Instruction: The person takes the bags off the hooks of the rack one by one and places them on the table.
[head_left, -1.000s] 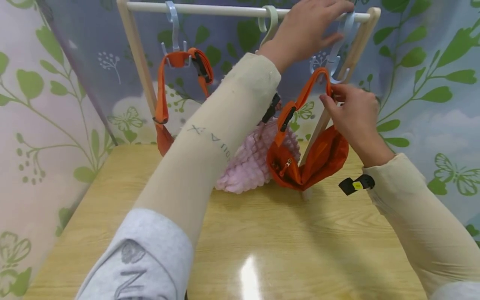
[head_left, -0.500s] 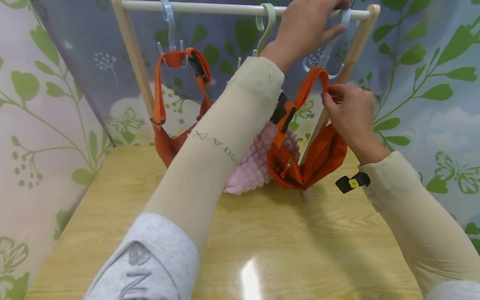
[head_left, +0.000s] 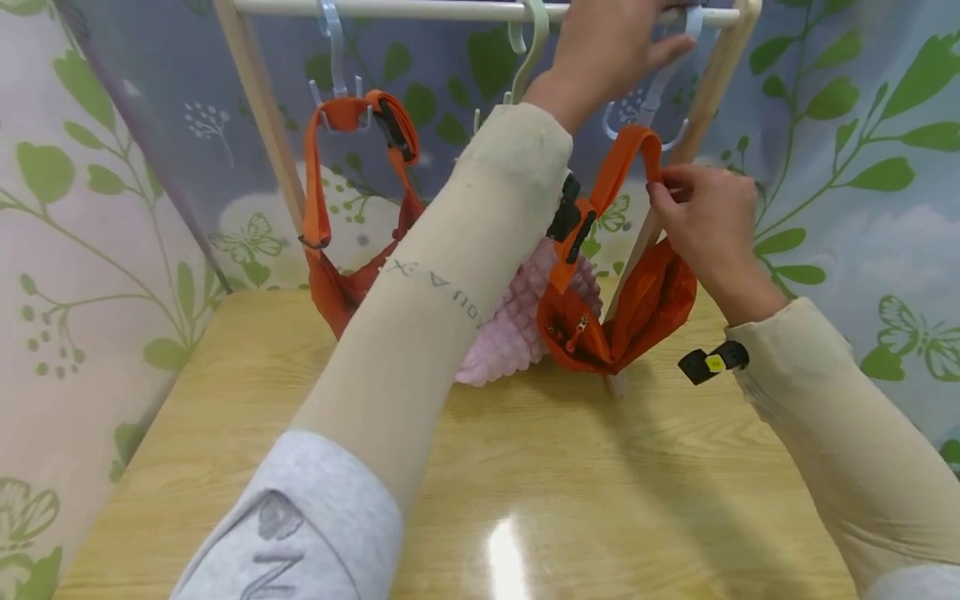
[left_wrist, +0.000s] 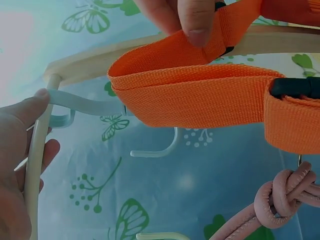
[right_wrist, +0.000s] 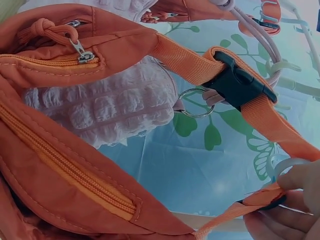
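Note:
My left hand [head_left: 611, 54] reaches across to the right end of the white rail. In the left wrist view its thumb presses the top of a light-blue hook [left_wrist: 85, 104], with its fingers round the rail. My right hand [head_left: 712, 225] pinches the orange strap [head_left: 626, 158] of an orange waist bag [head_left: 652, 300]. The strap's loop stands just at the light-blue hook's lower prongs; whether it rests on one cannot be told. A black buckle [right_wrist: 239, 82] joins the strap, and a zip [right_wrist: 70, 165] runs along the bag.
Another orange waist bag [head_left: 326, 287] hangs from a blue hook [head_left: 336, 50] at left. Behind my left sleeve is a puffy pink bag [head_left: 517, 325], near a green hook [head_left: 534, 50]. The wooden rack [head_left: 262, 108] stands on a wood-grain table [head_left: 525, 467] before leaf-patterned cloth.
The light-blue hook has turned a little, its lower prongs now spread wider in view. My right hand still pinches the strap. The head view has shifted slightly.

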